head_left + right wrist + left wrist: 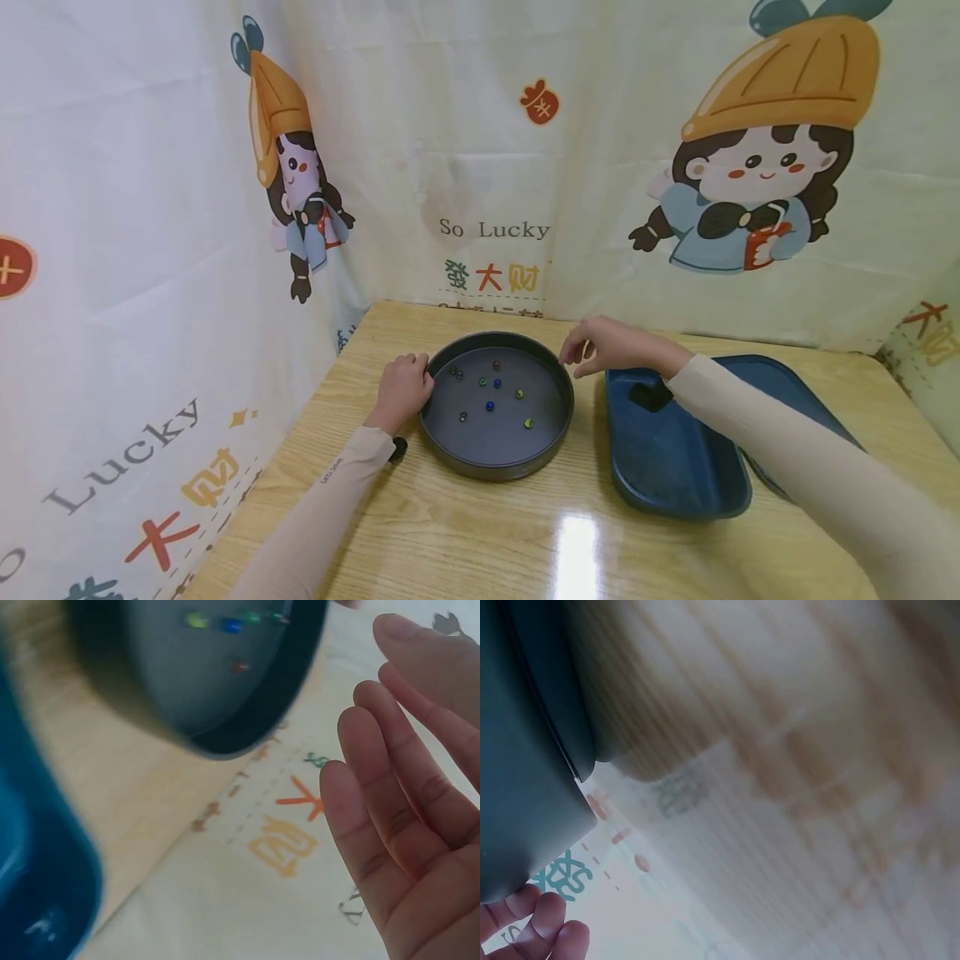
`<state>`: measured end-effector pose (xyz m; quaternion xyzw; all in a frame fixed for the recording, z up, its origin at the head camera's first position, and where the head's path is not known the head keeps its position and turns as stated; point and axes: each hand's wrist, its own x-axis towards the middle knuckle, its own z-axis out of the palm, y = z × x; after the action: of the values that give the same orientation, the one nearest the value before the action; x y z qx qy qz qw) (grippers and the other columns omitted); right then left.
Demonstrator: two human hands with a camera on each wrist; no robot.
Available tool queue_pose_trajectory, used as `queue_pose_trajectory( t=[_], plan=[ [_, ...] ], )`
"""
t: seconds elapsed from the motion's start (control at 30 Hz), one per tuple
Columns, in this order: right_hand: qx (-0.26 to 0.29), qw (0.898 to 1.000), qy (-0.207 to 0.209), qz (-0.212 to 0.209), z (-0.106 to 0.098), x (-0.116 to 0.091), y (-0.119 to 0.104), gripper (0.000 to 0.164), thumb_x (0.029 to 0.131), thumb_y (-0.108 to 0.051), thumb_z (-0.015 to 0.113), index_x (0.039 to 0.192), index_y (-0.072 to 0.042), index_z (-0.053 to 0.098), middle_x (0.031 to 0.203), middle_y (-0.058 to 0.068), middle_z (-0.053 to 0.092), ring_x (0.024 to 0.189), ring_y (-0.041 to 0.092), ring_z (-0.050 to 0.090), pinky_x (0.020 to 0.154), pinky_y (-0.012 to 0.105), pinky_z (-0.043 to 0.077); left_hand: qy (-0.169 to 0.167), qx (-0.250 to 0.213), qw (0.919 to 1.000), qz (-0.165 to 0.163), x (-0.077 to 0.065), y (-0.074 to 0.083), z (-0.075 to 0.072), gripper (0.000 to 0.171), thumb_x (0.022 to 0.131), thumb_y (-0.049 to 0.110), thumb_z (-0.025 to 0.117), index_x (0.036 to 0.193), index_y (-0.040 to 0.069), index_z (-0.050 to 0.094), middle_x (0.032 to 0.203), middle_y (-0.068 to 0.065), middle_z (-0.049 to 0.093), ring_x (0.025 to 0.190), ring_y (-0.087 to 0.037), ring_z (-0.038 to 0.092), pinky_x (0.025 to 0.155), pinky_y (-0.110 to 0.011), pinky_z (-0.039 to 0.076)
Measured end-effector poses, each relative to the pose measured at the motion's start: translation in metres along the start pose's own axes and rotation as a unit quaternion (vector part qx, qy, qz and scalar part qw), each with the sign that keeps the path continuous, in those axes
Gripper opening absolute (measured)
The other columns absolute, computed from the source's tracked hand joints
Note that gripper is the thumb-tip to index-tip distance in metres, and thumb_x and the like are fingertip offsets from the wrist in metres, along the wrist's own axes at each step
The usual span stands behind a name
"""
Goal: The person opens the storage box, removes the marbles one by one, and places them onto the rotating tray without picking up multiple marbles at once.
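Note:
A round dark grey pan (495,471) holds several small glass marbles, among them a blue one (490,406), a yellow-green one (528,423) and a reddish-brown one (497,365). At the pan's left rim, my left hand (405,387) grips the edge; the left wrist view catches only its fingertips (570,939) beside the pan wall (525,787). My right hand (611,343) hovers by the upper right rim, fingers loosely bent and thumb apart. In the right wrist view nothing lies between the thumb and fingers of that hand (420,802).
A deep blue tray (675,467) stands on the wooden table (450,550) right of the pan, under my right forearm. Behind it lies another dark blue tray-shaped piece (772,375), partly covered by the sleeve. A printed curtain (480,167) hangs along the table's back and left.

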<state>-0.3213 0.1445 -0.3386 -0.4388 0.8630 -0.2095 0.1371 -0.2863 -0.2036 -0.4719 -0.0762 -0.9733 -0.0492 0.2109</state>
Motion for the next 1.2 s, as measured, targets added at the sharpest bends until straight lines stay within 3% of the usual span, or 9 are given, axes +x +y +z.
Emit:
queue_pose_trajectory(
  t=[0.1, 0.43, 0.7, 1.03, 1.2],
  plan=[
    [-0.005, 1.0, -0.013, -0.002, 0.003, -0.019, 0.006, 0.017, 0.079, -0.01, 0.074, 0.096, -0.013, 0.071, 0.092, 0.0, 0.069, 0.081, 0.014, 0.063, 0.075, 0.034, 0.054, -0.006, -0.002, 1.0, -0.003, 0.0, 0.0, 0.0, 0.019, 0.084, 0.013, 0.06, 0.099, 0.003, 0.064, 0.082, -0.014, 0.063, 0.073, -0.029, 0.06, 0.069, -0.044, 0.05],
    [0.005, 0.998, -0.055, 0.0, 0.033, -0.064, 0.028, 0.019, 0.077, -0.013, 0.076, 0.095, -0.015, 0.07, 0.091, -0.003, 0.067, 0.079, 0.005, 0.062, 0.072, 0.024, 0.053, -0.007, -0.003, 1.0, -0.003, 0.002, -0.003, 0.004, 0.018, 0.085, 0.014, 0.059, 0.099, 0.003, 0.063, 0.082, -0.013, 0.062, 0.073, -0.029, 0.059, 0.07, -0.044, 0.05],
    [0.036, 0.996, -0.077, -0.02, 0.055, -0.076, 0.034, 0.016, 0.078, -0.011, 0.075, 0.093, -0.015, 0.072, 0.09, -0.005, 0.068, 0.078, 0.002, 0.061, 0.07, 0.023, 0.053, -0.01, -0.002, 0.9999, -0.006, 0.002, -0.002, 0.005, 0.018, 0.085, 0.013, 0.059, 0.099, 0.003, 0.063, 0.082, -0.014, 0.062, 0.073, -0.03, 0.06, 0.069, -0.044, 0.05],
    [0.051, 0.996, -0.061, -0.034, 0.064, -0.084, 0.039, 0.013, 0.077, -0.008, 0.074, 0.087, -0.014, 0.069, 0.085, -0.005, 0.067, 0.077, 0.002, 0.063, 0.068, 0.024, 0.054, -0.014, -0.002, 0.9999, -0.006, 0.001, -0.003, 0.004, 0.017, 0.085, 0.013, 0.058, 0.098, 0.004, 0.063, 0.081, -0.013, 0.062, 0.072, -0.029, 0.059, 0.069, -0.044, 0.049],
    [0.057, 0.995, -0.074, -0.04, 0.069, -0.084, 0.041, 0.013, 0.077, -0.005, 0.074, 0.086, -0.012, 0.069, 0.085, -0.003, 0.068, 0.078, 0.004, 0.064, 0.068, 0.023, 0.054, -0.01, -0.002, 0.9999, -0.009, 0.001, -0.003, 0.003, 0.017, 0.085, 0.014, 0.059, 0.097, 0.004, 0.063, 0.08, -0.013, 0.061, 0.071, -0.029, 0.058, 0.068, -0.043, 0.049]
  ],
)
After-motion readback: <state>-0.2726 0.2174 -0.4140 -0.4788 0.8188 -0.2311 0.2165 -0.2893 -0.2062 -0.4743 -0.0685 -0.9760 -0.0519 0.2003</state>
